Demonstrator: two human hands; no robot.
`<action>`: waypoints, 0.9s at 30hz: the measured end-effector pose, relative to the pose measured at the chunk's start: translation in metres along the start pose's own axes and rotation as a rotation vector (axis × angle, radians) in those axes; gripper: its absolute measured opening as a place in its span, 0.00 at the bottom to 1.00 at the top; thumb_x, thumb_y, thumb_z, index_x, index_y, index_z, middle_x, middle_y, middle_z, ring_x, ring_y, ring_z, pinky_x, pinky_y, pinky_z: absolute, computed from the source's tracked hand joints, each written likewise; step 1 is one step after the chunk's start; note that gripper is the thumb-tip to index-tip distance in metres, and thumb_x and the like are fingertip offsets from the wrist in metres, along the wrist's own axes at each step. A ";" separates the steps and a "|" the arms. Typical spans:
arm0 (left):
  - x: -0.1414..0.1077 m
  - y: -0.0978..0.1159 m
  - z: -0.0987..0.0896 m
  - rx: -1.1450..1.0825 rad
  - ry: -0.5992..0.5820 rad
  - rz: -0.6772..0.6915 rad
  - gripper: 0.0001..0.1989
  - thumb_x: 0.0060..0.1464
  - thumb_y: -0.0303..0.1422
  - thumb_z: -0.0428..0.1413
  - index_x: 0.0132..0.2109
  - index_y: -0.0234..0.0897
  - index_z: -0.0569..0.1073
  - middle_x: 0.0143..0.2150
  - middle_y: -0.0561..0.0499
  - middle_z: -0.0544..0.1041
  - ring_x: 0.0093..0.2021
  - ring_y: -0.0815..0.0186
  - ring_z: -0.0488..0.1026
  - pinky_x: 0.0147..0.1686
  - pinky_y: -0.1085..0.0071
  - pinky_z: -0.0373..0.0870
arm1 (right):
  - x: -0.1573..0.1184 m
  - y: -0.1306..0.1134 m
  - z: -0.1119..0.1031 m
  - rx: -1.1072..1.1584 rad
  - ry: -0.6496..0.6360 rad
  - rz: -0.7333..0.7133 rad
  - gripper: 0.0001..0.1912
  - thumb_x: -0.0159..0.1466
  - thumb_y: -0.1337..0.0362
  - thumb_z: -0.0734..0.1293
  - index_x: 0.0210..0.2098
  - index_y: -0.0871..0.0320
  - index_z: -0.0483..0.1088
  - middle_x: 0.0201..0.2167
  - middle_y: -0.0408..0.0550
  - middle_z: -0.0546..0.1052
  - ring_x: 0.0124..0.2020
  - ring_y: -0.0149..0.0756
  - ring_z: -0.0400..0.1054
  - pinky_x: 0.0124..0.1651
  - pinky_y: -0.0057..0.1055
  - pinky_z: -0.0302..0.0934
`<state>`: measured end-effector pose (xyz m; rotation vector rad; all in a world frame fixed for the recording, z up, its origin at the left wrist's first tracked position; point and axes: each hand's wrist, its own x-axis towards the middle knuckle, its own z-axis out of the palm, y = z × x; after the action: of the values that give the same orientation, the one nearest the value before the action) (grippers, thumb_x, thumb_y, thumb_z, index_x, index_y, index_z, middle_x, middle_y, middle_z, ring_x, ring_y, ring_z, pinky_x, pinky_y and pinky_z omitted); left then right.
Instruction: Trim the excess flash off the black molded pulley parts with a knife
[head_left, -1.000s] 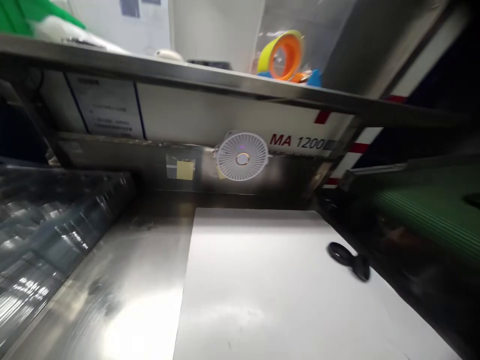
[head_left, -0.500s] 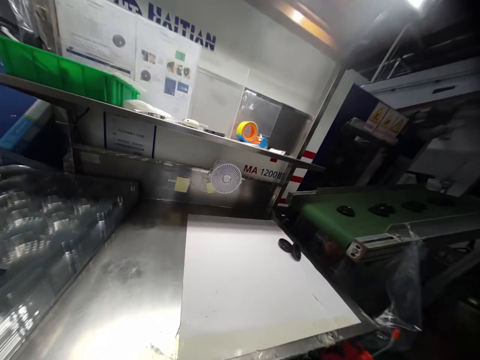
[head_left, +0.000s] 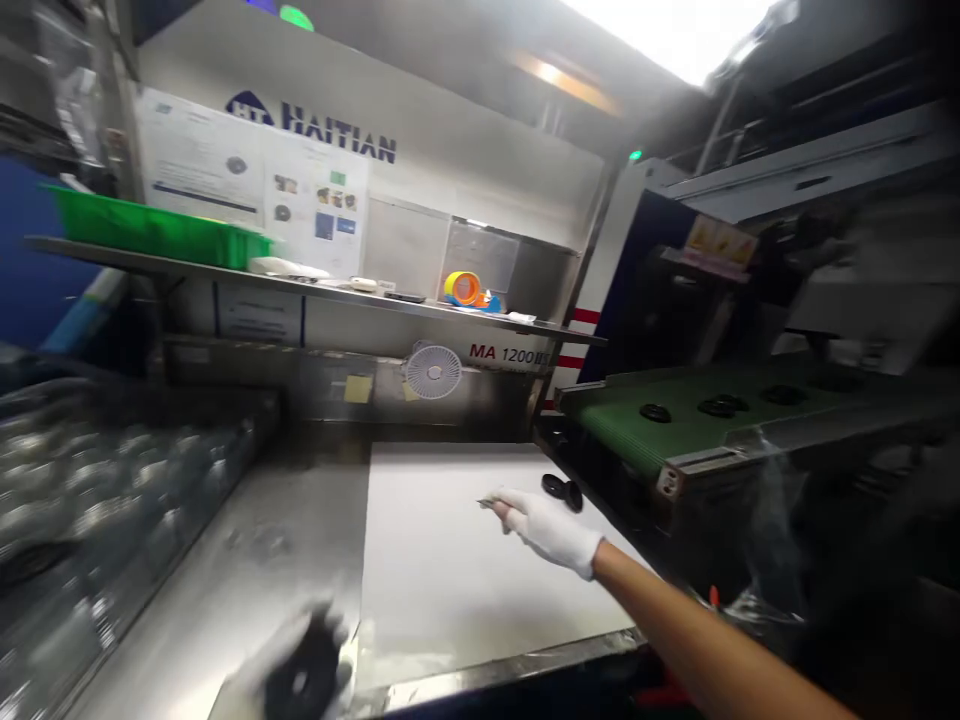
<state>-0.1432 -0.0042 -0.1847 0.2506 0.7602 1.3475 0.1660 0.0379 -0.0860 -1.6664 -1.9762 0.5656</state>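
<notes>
My right hand [head_left: 547, 530], in a white glove, reaches over a white sheet [head_left: 450, 570] with its fingers together and pointing left. A small greyish bit [head_left: 489, 501] shows at its fingertips, and I cannot tell whether it is held. Just beyond those fingers, a pair of black round molded parts [head_left: 561, 491] lies on the sheet. My left hand [head_left: 259, 670], gloved and blurred at the bottom edge, grips a black ring-shaped disc [head_left: 304, 672] with a central hole, above the steel table top [head_left: 285, 540].
A green conveyor belt [head_left: 675, 420] carrying several black discs runs along the right. Clear plastic stacks [head_left: 97, 490] fill the left side. Above the table stand a steel shelf [head_left: 322, 292] holding a green crate [head_left: 150, 232] and a tape roll [head_left: 462, 288], and a small white fan [head_left: 433, 372].
Both gloved hands have come into view, the right over the sheet and the left at the bottom edge with the black disc. The view has swung back from its tilted, close look at the shelf.
</notes>
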 end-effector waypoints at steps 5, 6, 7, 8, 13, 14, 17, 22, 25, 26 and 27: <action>0.015 0.000 0.034 -0.349 -0.173 0.107 0.09 0.51 0.26 0.58 0.41 0.33 0.73 0.33 0.49 0.72 0.34 0.65 0.72 0.33 0.66 0.73 | 0.007 -0.034 0.080 0.097 -0.038 -0.296 0.20 0.69 0.51 0.53 0.37 0.55 0.70 0.28 0.41 0.69 0.31 0.31 0.64 0.35 0.27 0.58; 0.016 0.000 0.041 -0.400 -0.206 0.109 0.08 0.50 0.27 0.59 0.40 0.33 0.73 0.33 0.50 0.72 0.34 0.66 0.72 0.34 0.66 0.74 | 0.003 -0.035 0.087 0.117 -0.040 -0.334 0.20 0.69 0.51 0.53 0.36 0.55 0.70 0.27 0.40 0.69 0.30 0.31 0.64 0.35 0.27 0.58; 0.015 -0.002 0.048 -0.432 -0.223 0.113 0.08 0.49 0.28 0.60 0.39 0.32 0.73 0.32 0.50 0.72 0.33 0.66 0.72 0.35 0.65 0.74 | -0.002 -0.034 0.090 0.137 -0.038 -0.367 0.20 0.69 0.51 0.53 0.36 0.55 0.69 0.27 0.40 0.69 0.30 0.31 0.64 0.35 0.27 0.58; 0.013 -0.005 0.055 -0.452 -0.230 0.122 0.08 0.49 0.28 0.61 0.38 0.32 0.73 0.32 0.50 0.71 0.33 0.67 0.72 0.36 0.66 0.74 | -0.006 -0.033 0.092 0.157 -0.036 -0.395 0.20 0.70 0.51 0.52 0.36 0.55 0.69 0.27 0.40 0.68 0.30 0.31 0.64 0.35 0.27 0.58; -0.008 -0.027 0.071 -0.388 -0.196 0.219 0.13 0.46 0.24 0.62 0.42 0.32 0.73 0.34 0.50 0.72 0.34 0.67 0.72 0.37 0.67 0.73 | -0.023 -0.030 0.087 0.198 -0.002 -0.468 0.18 0.70 0.52 0.54 0.33 0.55 0.68 0.25 0.40 0.68 0.28 0.32 0.63 0.32 0.27 0.55; -0.012 -0.031 0.072 -0.351 -0.186 0.244 0.14 0.46 0.24 0.62 0.43 0.32 0.73 0.34 0.50 0.72 0.34 0.67 0.72 0.37 0.67 0.73 | -0.027 -0.030 0.088 0.189 0.015 -0.477 0.17 0.70 0.53 0.54 0.34 0.54 0.68 0.26 0.40 0.69 0.28 0.32 0.63 0.32 0.27 0.55; -0.014 -0.042 0.072 -0.238 -0.174 0.298 0.14 0.47 0.25 0.61 0.44 0.33 0.72 0.34 0.49 0.72 0.33 0.66 0.72 0.35 0.67 0.73 | -0.036 -0.026 0.096 0.107 0.108 -0.501 0.17 0.70 0.54 0.52 0.35 0.53 0.67 0.29 0.41 0.71 0.30 0.32 0.65 0.33 0.27 0.55; 0.010 -0.048 0.082 -0.174 -0.253 0.214 0.07 0.49 0.25 0.58 0.39 0.33 0.72 0.29 0.51 0.71 0.30 0.68 0.71 0.32 0.70 0.73 | -0.029 -0.012 0.114 -0.047 0.244 -0.416 0.14 0.70 0.57 0.54 0.32 0.54 0.65 0.29 0.41 0.73 0.29 0.31 0.66 0.31 0.26 0.52; 0.031 -0.051 0.091 -0.190 -0.300 0.142 0.04 0.51 0.25 0.57 0.37 0.33 0.72 0.28 0.51 0.70 0.30 0.69 0.70 0.33 0.71 0.72 | -0.017 -0.005 0.116 -0.044 0.246 -0.363 0.12 0.70 0.58 0.56 0.34 0.54 0.66 0.30 0.41 0.74 0.29 0.32 0.66 0.31 0.25 0.52; 0.038 -0.052 0.093 -0.197 -0.303 0.129 0.04 0.51 0.25 0.57 0.36 0.32 0.72 0.28 0.51 0.70 0.30 0.69 0.70 0.33 0.71 0.72 | -0.013 -0.003 0.116 -0.038 0.239 -0.352 0.11 0.70 0.59 0.56 0.35 0.54 0.66 0.31 0.42 0.74 0.30 0.32 0.66 0.31 0.25 0.53; 0.043 -0.053 0.095 -0.204 -0.298 0.124 0.04 0.51 0.25 0.57 0.36 0.33 0.72 0.28 0.51 0.70 0.30 0.69 0.70 0.33 0.71 0.72 | -0.010 -0.001 0.116 -0.031 0.231 -0.343 0.11 0.70 0.59 0.56 0.36 0.54 0.66 0.31 0.42 0.74 0.31 0.32 0.67 0.32 0.25 0.53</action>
<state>-0.0416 0.0483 -0.1595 0.3317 0.3601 1.4536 0.0958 0.0280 -0.1782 -1.2996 -2.0407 0.2069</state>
